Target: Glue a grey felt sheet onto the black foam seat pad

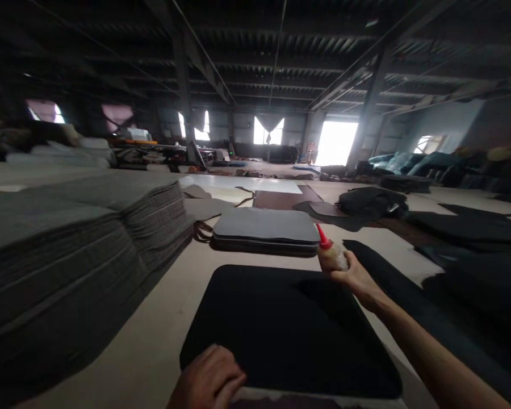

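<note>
A black rounded pad [281, 324] lies flat on the pale work surface in front of me. My right hand [351, 275] is closed round a squeeze bottle [330, 253] with a red nozzle, held at the pad's far right corner. My left hand [208, 380] rests at the pad's near edge with its fingers curled under; I cannot make out anything in it. Beyond the black pad lies a grey cushion panel [266, 228] on a small stack.
Tall stacks of grey felt sheets [68, 244] fill the left side. Dark fabric pieces [464, 255] and a black heap [372, 201] lie on the right. Brown sheets [281, 199] lie farther back. The hall beyond holds other piles and bright windows.
</note>
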Motion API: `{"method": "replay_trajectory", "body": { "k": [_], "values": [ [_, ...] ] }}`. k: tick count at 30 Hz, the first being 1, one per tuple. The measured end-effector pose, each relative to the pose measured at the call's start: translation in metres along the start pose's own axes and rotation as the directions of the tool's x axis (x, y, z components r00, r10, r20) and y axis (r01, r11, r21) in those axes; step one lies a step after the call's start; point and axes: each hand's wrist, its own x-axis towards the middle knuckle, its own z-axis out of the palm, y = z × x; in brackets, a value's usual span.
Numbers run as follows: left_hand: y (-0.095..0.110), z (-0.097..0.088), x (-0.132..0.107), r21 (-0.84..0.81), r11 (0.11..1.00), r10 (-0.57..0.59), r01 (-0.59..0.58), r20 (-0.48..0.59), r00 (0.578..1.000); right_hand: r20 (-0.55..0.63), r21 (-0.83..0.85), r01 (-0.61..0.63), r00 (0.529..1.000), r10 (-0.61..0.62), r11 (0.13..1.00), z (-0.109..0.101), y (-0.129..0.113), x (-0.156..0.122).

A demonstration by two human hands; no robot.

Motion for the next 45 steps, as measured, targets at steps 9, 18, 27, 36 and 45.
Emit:
{"method": "replay_trajectory", "body": {
  "k": [9,18,27,36,45],
  "values": [
    [-0.002,0.007,-0.008,-0.002,0.992,-0.12,0.123,-0.251,0.961,0.146,-0.139,0.109,0.985,-0.088,0.984,0.032,-0.046,-0.08],
    [-0.003,0.007,-0.004,-0.024,0.984,-0.175,0.177,-0.31,0.934,0.159,-0.165,0.177,0.976,-0.151,0.97,0.041,-0.054,-0.101],
    [0.027,-0.005,-0.014,-0.056,0.998,0.016,-0.029,-0.207,0.978,0.222,0.146,-0.064,0.975,0.03,0.987,0.033,-0.065,-0.113],
    [0.042,-0.003,-0.033,0.255,0.957,-0.107,0.139,-0.134,0.985,0.307,0.265,-0.106,0.952,0.02,0.958,0.047,-0.069,-0.115],
    [0.028,0.022,-0.041,0.357,0.931,0.029,0.079,-0.289,0.957,0.41,0.001,0.157,0.901,-0.144,0.988,0.083,-0.088,-0.121]
  ]
}}
